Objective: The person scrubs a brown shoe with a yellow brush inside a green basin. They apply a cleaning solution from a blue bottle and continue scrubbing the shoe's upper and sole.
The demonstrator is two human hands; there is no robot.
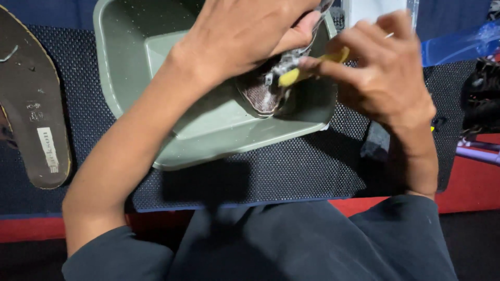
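Note:
My left hand (245,36) grips a brown, soapy shoe insole or sole (263,93) and holds it tilted over a grey-green plastic basin (130,57). My right hand (380,73) holds a yellow brush (291,75) with its head pressed against the foamy surface of the insole. Most of the insole's upper part is hidden behind my left hand.
A dark brown sandal (31,99) lies on the left of the black textured mat (291,171). A blue plastic piece (458,47) and black items (482,99) sit at the right. The red floor edge (469,182) runs along the mat. My dark trousers fill the bottom.

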